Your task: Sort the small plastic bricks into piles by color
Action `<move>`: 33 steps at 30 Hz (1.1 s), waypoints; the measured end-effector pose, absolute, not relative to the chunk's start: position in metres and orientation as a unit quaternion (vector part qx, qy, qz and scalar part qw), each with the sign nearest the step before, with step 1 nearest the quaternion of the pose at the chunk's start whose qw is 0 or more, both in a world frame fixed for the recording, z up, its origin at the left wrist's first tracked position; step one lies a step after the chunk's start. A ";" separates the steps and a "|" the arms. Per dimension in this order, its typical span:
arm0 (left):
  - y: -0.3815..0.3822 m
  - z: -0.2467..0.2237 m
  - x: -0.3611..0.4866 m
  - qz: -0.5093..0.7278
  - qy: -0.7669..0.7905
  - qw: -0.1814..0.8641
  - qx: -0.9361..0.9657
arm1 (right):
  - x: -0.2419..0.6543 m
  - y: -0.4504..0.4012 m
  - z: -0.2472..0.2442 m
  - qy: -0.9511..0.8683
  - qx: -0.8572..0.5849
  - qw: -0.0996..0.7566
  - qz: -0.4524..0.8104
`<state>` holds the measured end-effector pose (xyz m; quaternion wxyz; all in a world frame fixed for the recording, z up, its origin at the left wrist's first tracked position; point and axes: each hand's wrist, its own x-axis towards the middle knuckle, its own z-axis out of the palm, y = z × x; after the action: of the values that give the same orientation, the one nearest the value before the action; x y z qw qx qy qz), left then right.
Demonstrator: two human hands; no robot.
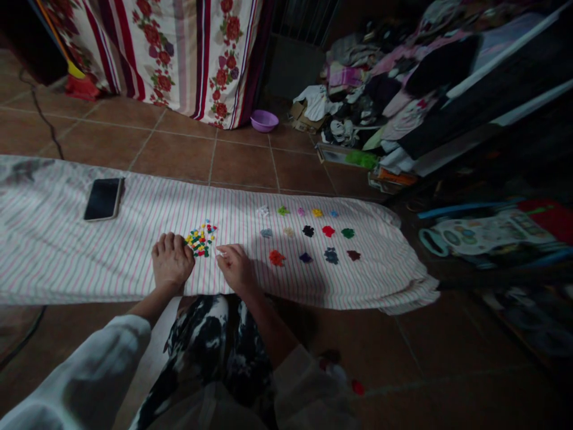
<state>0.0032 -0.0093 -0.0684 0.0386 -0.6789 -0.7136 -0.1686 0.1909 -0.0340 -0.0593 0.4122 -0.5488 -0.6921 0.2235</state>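
Note:
A loose pile of small mixed-colour pieces (201, 240), yellow, green, red, blue and white, lies on the striped cloth. At its left edge my left hand (172, 260) rests palm down on the cloth, open, with its fingers slightly bent and their tips by the pile. Just right of the pile, my right hand (236, 267) pinches a small white piece (221, 252), mostly hidden by the fingers. Farther right, single-colour heaps sit in three rows, among them white pieces (263, 211), orange pieces (276, 258), black pieces (308, 230) and dark green pieces (348, 233).
The striped cloth (134, 251) covers a long narrow surface. A phone (104, 199) lies on its left part. Beyond it, a purple basin (264, 120) stands on the tiled floor by a flowered curtain (192, 60). Heaped clothes (380, 83) fill the back right.

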 end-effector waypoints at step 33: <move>-0.010 -0.066 0.004 -0.183 -0.717 0.013 -0.672 | 0.145 -0.022 -0.079 -0.721 -0.624 0.253 0.164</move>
<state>0.0045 -0.0103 -0.0664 0.0131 -0.6722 -0.7173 -0.1829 0.1451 -0.0216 -0.0789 0.2532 -0.6241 -0.7206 0.1645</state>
